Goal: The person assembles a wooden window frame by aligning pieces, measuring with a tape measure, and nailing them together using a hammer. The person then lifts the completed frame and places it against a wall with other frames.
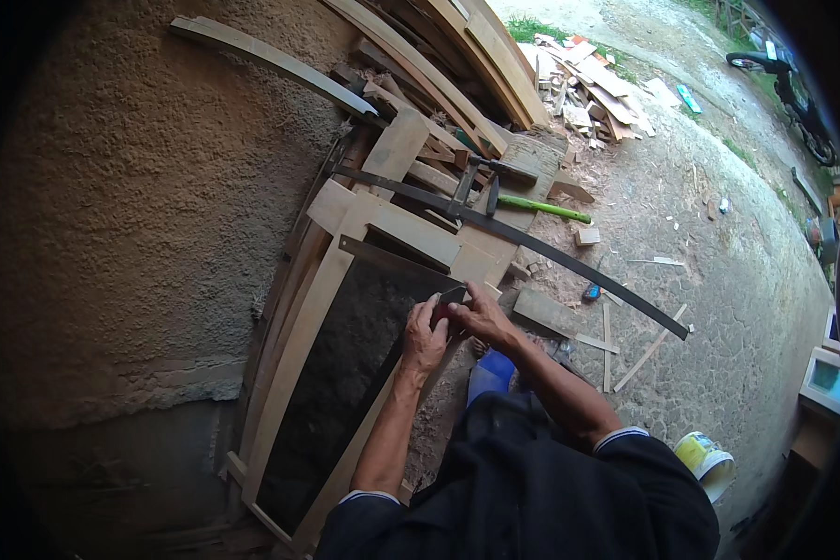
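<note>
A handsaw [397,260] lies with its thin metal blade across the top of a pale wooden frame [294,359], its holed tip toward the left. Around its dark reddish handle end, my left hand [426,338] is closed, thumb and fingers bent. My right hand [483,317] is closed at the same end from the right, with its index finger reaching forward over the handle. Both hands partly hide the handle, so its exact shape does not show. Just beyond the blade, a short wooden board [415,243] rests on the frame's end.
A long dark bar clamp [569,257] stretches across the far end, near a green-handled hammer [543,207]. Long planks [490,56] lean at the back beside a scrap-wood heap [602,89]. A rough wall [159,205] borders the left; a bucket [705,459] sits right.
</note>
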The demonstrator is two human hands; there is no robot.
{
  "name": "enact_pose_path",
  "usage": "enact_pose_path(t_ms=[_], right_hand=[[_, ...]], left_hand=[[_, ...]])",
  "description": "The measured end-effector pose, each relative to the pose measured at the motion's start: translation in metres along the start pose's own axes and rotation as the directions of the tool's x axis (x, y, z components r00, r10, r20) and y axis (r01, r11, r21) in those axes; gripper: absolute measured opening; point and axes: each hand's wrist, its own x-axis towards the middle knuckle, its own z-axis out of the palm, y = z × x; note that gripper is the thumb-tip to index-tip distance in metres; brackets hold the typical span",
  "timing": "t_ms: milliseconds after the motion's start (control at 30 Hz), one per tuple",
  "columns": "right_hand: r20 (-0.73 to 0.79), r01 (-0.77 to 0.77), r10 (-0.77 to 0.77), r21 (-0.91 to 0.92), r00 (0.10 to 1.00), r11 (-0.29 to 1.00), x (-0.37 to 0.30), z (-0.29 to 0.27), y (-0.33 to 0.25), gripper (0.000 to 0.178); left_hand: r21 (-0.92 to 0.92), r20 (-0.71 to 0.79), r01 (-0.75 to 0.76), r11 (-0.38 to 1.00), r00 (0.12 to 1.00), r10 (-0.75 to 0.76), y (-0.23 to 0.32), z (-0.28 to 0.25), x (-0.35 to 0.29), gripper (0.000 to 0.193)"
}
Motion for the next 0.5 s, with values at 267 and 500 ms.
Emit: enact_pose_path(t_ms=[267,500], right_hand=[[-0.15,0.128,-0.245,-0.54,0.958,0.832,0.037,-0.012,-0.031,0.041],[-0.391,0.072,-0.4,-0.634,0.829,0.77,0.063,-0.02,-0.042,0.042]], left_hand=[[0.15,-0.157,0.113,0.982,0.984,-0.089,-0.04,-0.012,0.032,0.031],[0.255,-0.191,0.049,0.966,0.982,0.0,-0.048,-0.005,0.048,0.033]])
